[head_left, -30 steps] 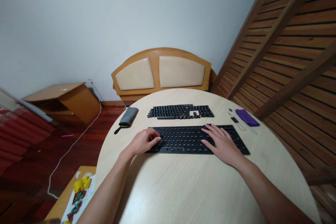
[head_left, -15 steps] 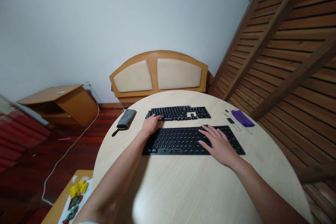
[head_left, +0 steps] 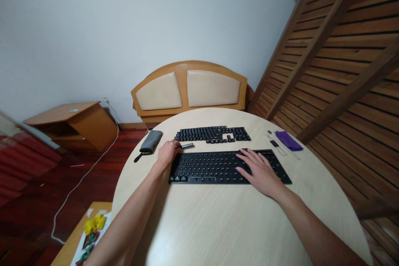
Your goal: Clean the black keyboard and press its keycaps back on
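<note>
Between the fingers of my left hand is a long, narrow spacebar keycap, tilted and lifted off the table, its left end hidden by the fingers. Below it lies a black keyboard, mostly stripped of keycaps, with a few caps at its lower left corner and an outlined long slot in the bottom row. My right hand rests on the keyboard's right part with fingers spread. Behind the keyboard, loose black keycaps lie in rows in keyboard layout.
On the round table, a grey pouch sits at left. A purple cloth and a small wire tool lie at right. A headboard stands behind, slatted wood rises at right, and a white cable crosses the floor.
My left hand has moved left and toward me, taking the spacebar keycap out of the front row of loose keycaps. My right hand stays where it was on the keyboard.
</note>
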### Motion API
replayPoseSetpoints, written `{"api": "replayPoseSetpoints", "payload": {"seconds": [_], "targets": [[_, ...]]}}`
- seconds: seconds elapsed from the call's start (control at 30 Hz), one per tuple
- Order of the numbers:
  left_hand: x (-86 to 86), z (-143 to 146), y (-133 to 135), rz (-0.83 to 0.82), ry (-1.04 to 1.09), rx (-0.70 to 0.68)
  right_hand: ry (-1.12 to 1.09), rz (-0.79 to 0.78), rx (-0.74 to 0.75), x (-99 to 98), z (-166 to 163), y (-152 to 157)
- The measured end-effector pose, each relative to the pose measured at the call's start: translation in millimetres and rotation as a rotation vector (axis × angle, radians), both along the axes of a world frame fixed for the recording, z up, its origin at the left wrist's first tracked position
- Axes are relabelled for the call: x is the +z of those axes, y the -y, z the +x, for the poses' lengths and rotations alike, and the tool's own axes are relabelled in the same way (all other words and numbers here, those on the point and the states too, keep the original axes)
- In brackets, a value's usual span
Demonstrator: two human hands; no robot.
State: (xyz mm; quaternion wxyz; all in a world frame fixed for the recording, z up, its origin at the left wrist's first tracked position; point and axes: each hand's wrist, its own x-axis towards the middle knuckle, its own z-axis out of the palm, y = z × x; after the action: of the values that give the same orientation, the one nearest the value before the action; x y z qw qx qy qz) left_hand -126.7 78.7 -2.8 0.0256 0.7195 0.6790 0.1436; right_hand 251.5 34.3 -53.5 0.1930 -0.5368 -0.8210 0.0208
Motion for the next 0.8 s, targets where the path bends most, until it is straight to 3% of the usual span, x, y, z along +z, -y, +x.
{"api": "replayPoseSetpoints", "payload": {"seconds": [0.17,0.37,0.47,0.63,0.8], "targets": [[-0.7,8,33,0.079,0.152,-0.049,0.001,0.011,0.003,0.4,0,0],[-10.9,24,68,-0.037,0.454,-0.327,-0.015,0.032,0.018,3.1,0,-1],[-12.7,23,72,-0.076,0.534,-0.428,-0.045,0.072,0.073,18.6,-15,7],[-11.5,23,71,-0.095,0.502,-0.505,-0.119,0.059,0.341,49.9,-60,24],[-11.7,28,74,-0.160,0.527,-0.526,-0.318,0.035,0.387,43.8,-82,26]]}}
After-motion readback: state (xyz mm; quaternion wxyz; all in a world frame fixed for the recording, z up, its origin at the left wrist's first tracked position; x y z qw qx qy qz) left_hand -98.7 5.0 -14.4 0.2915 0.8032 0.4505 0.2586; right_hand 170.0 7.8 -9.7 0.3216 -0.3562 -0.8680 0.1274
